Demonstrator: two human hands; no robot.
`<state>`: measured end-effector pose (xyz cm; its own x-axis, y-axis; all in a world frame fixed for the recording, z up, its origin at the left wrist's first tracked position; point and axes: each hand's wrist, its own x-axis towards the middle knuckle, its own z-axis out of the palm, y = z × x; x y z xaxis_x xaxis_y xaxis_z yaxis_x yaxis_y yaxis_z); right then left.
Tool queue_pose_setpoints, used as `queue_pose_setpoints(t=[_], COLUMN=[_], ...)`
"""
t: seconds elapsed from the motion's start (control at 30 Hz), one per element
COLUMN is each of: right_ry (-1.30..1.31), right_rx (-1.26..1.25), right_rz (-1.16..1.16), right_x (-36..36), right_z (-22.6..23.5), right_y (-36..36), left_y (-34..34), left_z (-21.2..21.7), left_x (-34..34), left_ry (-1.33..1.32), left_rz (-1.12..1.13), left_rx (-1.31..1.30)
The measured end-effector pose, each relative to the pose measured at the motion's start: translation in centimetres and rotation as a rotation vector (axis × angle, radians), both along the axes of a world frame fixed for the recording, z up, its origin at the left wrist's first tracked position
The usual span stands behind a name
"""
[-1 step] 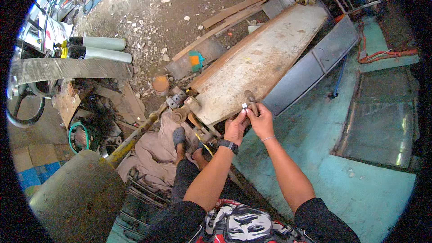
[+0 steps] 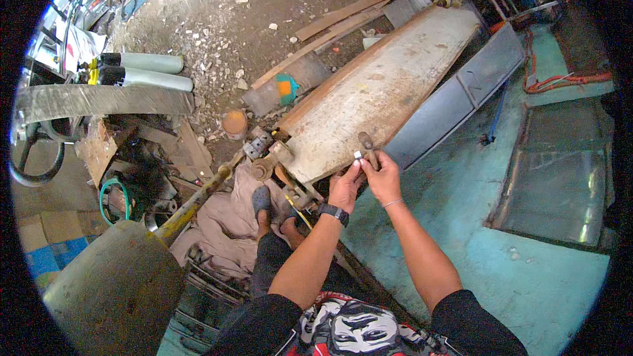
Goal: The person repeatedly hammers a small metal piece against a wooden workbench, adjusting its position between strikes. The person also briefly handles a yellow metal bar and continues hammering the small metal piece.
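Observation:
My left hand (image 2: pixel 342 190) and my right hand (image 2: pixel 384 181) meet over the near end of a long, worn whitish board (image 2: pixel 382 86). Between the fingertips, where both thumbs come together, is a small silvery block-shaped piece (image 2: pixel 358 155), too small to name surely. A rusty brown metal piece with a rounded head (image 2: pixel 365 138) sticks up from the fingers of my right hand; its lower part is hidden. Both hands are closed, my left pinching the silvery piece. Close beside them, a long grey metal panel (image 2: pixel 455 95) lies along the board's right side.
A turquoise surface (image 2: pixel 422 224) with a framed glass pane (image 2: pixel 554 178) spreads at the right. At left are two gas cylinders (image 2: pixel 155 84), a curved grey strip (image 2: pixel 105 102) and a large yellowed metal shape (image 2: pixel 119 290). A tin (image 2: pixel 235 123) stands on the stony ground.

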<state>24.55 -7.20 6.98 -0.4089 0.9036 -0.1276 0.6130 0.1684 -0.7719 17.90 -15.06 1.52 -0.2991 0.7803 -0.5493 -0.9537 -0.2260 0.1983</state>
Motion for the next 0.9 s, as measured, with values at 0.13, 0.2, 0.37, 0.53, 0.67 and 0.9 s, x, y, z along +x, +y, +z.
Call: queue_pose_setpoints(t=[0.13,0.2,0.37,0.53,0.67,0.9], right_ry=[-0.075,-0.084,-0.094,-0.338,-0.561,-0.506], right_rx=[0.167,0.088,0.040,0.237,0.289,0.496], right_rz=[0.039,0.062,0.115,0.325,0.576,0.682], right_x=[0.2,0.1,-1.0,-1.5,-3.1,-6.8], right_z=[0.6,1.0,4.1,10.7,14.1,17.2], right_y=[0.3,0.8,1.5,2.1,3.3,4.7], left_y=[0.3,0.6,2.0,2.4,3.2,4.0], left_z=[0.2,0.6,1.8,2.2,2.4,2.9], left_x=[1.0,1.4,1.8,2.5,3.2,3.5], left_ry=[0.181,0.375,0.776,0.851,0.854,0.895], left_rz=[0.027,0.042,0.027,-0.166,-0.018,-0.116], left_rx=[-0.168,-0.295,-0.627,-0.812,-0.773,-0.846])
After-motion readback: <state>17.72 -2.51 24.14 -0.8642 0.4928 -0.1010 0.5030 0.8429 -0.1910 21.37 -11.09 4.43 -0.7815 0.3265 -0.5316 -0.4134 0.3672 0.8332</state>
